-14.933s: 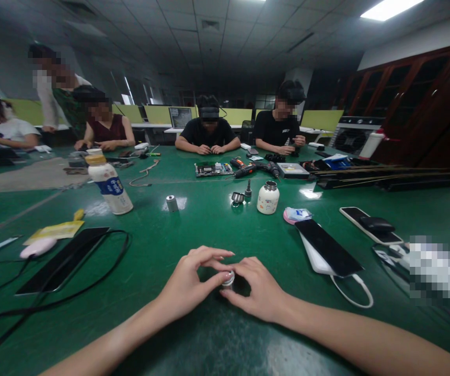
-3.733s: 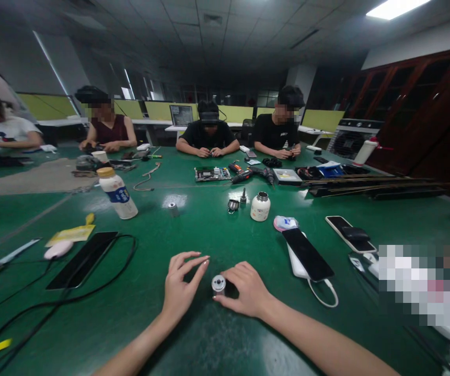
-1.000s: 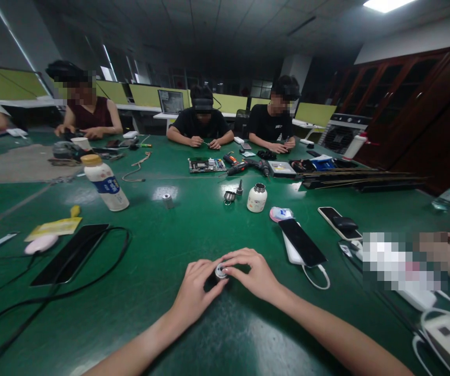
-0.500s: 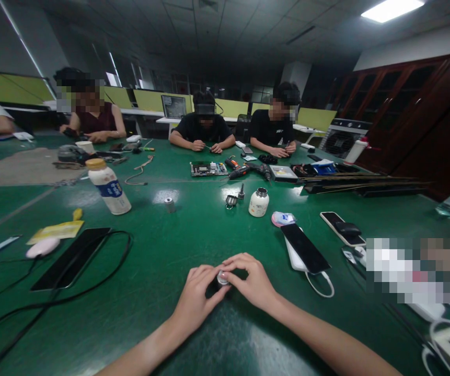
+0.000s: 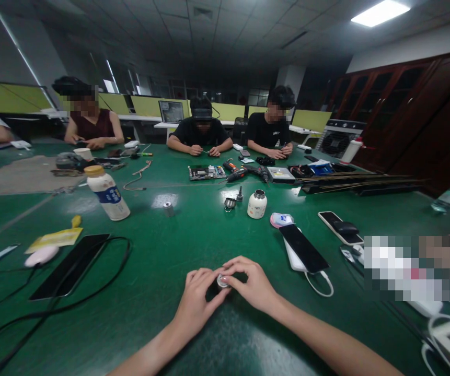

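Note:
At the near middle of the green table, a small round silver cap-like piece (image 5: 221,281) sits between my two hands. My left hand (image 5: 197,300) curls around its side with thumb and fingers closed on it. From the right, my right hand (image 5: 254,284) pinches at its top with thumb and fingertips. The fingers hide much of the piece, so its exact kind is unclear. Farther off stand a short white bottle (image 5: 256,204) with an open metal mouth, a small metal part with a ring (image 5: 230,204) and a grey metal cylinder (image 5: 168,209).
A milk bottle (image 5: 109,196), a black tablet (image 5: 71,266) and cables lie left. On the right are a phone on a white power bank (image 5: 303,249), another phone (image 5: 329,222) and a blurred power strip. Drills (image 5: 264,175) and a circuit board (image 5: 206,173) lie beyond. Several people sit around the table.
The view has shifted slightly. Both hands stay around the small silver piece, with only a slight change of the fingers on it.

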`<state>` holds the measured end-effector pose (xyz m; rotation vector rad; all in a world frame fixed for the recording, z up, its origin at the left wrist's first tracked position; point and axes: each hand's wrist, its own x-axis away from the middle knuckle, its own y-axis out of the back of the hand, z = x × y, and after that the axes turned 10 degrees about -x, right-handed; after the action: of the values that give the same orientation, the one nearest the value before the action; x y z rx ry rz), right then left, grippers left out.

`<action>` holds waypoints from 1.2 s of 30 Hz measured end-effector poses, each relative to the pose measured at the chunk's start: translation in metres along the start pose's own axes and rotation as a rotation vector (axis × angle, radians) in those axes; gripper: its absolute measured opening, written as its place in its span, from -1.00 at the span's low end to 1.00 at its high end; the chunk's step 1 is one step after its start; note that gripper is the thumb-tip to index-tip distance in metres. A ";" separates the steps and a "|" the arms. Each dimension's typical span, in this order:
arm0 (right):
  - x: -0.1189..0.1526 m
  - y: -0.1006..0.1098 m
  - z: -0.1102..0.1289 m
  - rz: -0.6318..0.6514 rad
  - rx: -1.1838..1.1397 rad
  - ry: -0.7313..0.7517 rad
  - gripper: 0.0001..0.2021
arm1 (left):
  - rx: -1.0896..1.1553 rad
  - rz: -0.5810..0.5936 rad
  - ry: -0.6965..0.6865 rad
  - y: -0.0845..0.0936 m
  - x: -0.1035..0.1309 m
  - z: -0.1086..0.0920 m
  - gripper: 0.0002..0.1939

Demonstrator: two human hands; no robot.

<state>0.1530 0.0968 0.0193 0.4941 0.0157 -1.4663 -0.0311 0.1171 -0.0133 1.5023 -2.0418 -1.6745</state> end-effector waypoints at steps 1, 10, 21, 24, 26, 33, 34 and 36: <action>0.000 0.002 0.001 -0.017 0.030 -0.001 -0.93 | 0.001 0.002 0.004 0.000 0.000 0.000 -0.66; -0.002 0.010 0.010 -0.027 -0.020 0.064 -0.88 | 0.007 0.013 0.019 0.002 -0.002 -0.003 -0.65; 0.003 0.026 0.001 -0.151 -0.229 -0.036 -0.73 | -0.003 0.064 0.025 0.001 -0.001 0.000 -0.59; 0.022 0.039 -0.021 -0.103 -0.153 -0.138 -0.72 | -0.005 0.054 0.033 0.001 -0.002 0.000 -0.61; 0.033 0.042 -0.035 -0.069 -0.054 -0.129 -0.73 | -0.004 0.043 0.039 0.001 -0.001 0.001 -0.63; 0.022 0.034 -0.026 -0.152 -0.058 -0.039 -0.66 | 0.016 0.023 0.059 -0.001 0.001 0.003 -0.65; 0.015 0.031 -0.017 -0.168 -0.079 -0.010 -0.64 | 0.020 0.019 0.061 -0.001 0.001 0.003 -0.65; 0.003 0.025 -0.002 -0.140 -0.126 0.066 -0.62 | 0.027 0.014 0.058 -0.001 0.001 0.003 -0.65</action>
<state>0.1775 0.0955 0.0245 0.4450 0.1971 -1.5740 -0.0326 0.1185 -0.0154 1.5226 -2.0487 -1.5859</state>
